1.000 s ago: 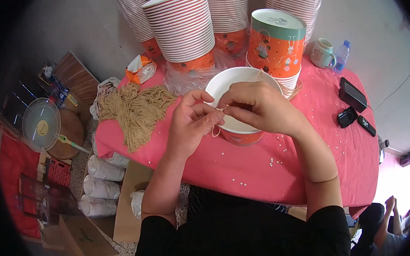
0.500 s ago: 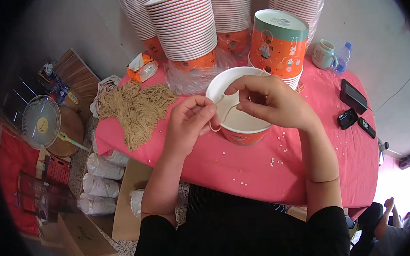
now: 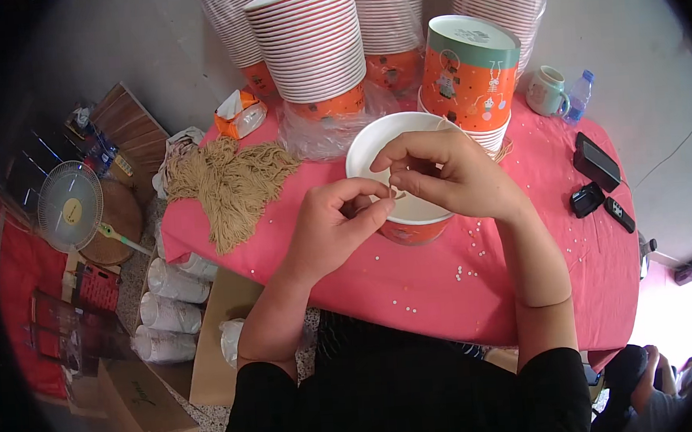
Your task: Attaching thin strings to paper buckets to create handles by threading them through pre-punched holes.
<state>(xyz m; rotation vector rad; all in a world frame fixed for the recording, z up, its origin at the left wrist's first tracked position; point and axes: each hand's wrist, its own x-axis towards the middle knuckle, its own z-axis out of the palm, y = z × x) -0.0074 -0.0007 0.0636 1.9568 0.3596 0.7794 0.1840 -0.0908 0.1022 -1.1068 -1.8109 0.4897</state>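
Note:
A white-lined orange paper bucket [image 3: 417, 233] stands upright on the table in front of me, its mouth partly covered by my hands. Over its near rim, my left hand [image 3: 332, 226] pinches a thin tan cord [image 3: 398, 194] between thumb and forefinger. My right hand [image 3: 462, 179] is closed in a pinch on the same cord, its fingertips close to those of the left. Most of the cord is hidden by the fingers. To the left lies a heap of tan cords [image 3: 229, 179].
Tall stacks of paper buckets [image 3: 308, 48] and an upturned orange bucket [image 3: 468, 82] stand at the back. A mug [image 3: 546, 93], bottle [image 3: 580, 95] and black case [image 3: 596, 161] sit right on the pink tablecloth [image 3: 350, 287]. Small white dots are scattered there. Another person [image 3: 650, 387] shows lower right.
My left hand has moved right and its fingertips now come close to the right hand's. The cord loop that hung between them has mostly gone from sight.

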